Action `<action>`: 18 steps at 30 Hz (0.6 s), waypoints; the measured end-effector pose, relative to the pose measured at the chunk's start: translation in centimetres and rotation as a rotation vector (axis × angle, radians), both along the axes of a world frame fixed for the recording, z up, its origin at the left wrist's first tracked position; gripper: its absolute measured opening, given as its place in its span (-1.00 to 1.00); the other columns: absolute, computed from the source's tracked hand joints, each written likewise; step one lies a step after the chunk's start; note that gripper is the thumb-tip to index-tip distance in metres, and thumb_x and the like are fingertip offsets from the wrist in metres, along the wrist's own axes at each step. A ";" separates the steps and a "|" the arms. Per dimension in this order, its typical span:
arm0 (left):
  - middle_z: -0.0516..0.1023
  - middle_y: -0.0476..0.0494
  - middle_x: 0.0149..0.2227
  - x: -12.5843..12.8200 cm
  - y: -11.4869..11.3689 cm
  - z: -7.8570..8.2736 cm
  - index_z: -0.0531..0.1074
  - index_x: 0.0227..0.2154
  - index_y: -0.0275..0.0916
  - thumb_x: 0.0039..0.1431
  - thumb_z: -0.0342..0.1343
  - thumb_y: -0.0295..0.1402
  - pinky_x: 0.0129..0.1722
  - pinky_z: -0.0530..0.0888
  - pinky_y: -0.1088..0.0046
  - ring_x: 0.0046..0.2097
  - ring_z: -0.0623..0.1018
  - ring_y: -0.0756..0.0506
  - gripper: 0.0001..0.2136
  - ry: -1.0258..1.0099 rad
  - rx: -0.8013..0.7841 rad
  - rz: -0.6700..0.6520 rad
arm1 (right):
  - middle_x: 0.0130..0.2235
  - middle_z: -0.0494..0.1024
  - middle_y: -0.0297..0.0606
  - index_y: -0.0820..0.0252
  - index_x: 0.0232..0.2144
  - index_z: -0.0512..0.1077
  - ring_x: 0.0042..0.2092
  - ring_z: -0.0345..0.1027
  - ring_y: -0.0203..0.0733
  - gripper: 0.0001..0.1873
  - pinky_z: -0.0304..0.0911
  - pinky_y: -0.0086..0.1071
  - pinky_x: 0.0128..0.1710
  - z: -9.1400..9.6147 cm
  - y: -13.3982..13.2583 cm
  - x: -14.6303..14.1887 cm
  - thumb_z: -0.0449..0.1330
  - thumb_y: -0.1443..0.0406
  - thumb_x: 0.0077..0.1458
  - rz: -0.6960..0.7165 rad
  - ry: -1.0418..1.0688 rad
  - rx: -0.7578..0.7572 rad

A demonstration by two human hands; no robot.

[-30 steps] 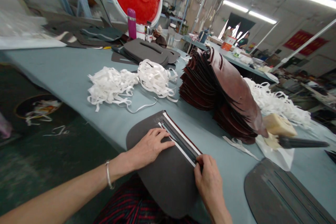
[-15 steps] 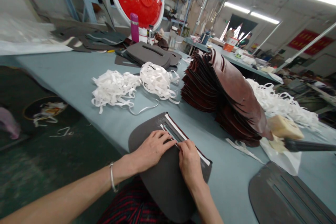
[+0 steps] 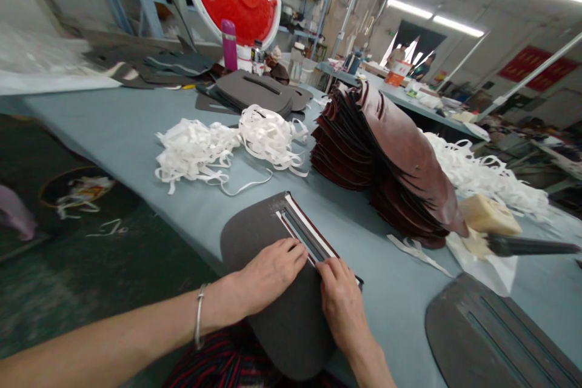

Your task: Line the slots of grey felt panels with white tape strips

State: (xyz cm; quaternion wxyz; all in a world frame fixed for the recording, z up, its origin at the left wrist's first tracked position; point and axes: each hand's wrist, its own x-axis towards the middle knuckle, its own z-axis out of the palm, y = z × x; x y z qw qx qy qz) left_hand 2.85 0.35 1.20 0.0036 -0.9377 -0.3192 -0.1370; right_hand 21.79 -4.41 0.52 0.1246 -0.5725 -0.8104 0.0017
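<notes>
A dark grey rounded leather piece lies at the near edge of the blue-grey table. It has a slot edged with two white tape strips. My left hand lies flat on the piece, fingers stretched toward the slot. My right hand rests beside it, with fingertips pinched at the near end of the white strips. What the fingertips hold is too small to make out.
Heaps of white tape strips lie behind the piece. A fanned stack of brown leather pieces stands to the right, with more strips, a yellow block and a brush handle. Another grey piece lies at the near right.
My right hand slid along the slot from its near end toward the left hand, then drew back slightly. The left hand stayed flat on the piece.
</notes>
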 end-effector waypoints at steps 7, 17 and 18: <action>0.46 -0.21 -0.09 2.0 -1.4 0.3 0.32 -0.11 -0.28 0.20 -0.04 -0.54 0.00 0.36 0.27 -0.02 0.43 -0.13 -0.79 0.057 0.030 -0.012 | -0.27 0.40 -0.18 0.20 -0.24 0.38 -0.25 0.23 -0.12 -0.74 0.18 -0.28 -0.27 -0.5 -1.7 1.9 -0.07 0.50 0.18 0.041 0.034 0.094; 0.41 -0.30 0.02 3.9 -3.8 -0.2 0.31 -0.02 -0.36 0.21 -0.11 -0.53 0.05 0.36 0.21 0.06 0.40 -0.18 -0.71 0.129 0.089 0.018 | -0.24 0.43 -0.09 0.29 -0.13 0.38 -0.24 0.22 -0.08 -0.66 0.17 -0.23 -0.29 -0.7 -3.3 2.3 -0.15 0.48 0.22 0.075 -0.070 0.212; 0.41 -0.30 0.03 4.0 -3.9 -0.4 0.31 -0.01 -0.35 0.21 -0.11 -0.53 0.05 0.36 0.20 0.07 0.39 -0.18 -0.70 0.130 0.079 0.014 | -0.23 0.44 -0.08 0.29 -0.12 0.38 -0.24 0.22 -0.08 -0.65 0.18 -0.22 -0.28 -0.7 -3.5 2.4 -0.15 0.47 0.22 0.082 -0.062 0.210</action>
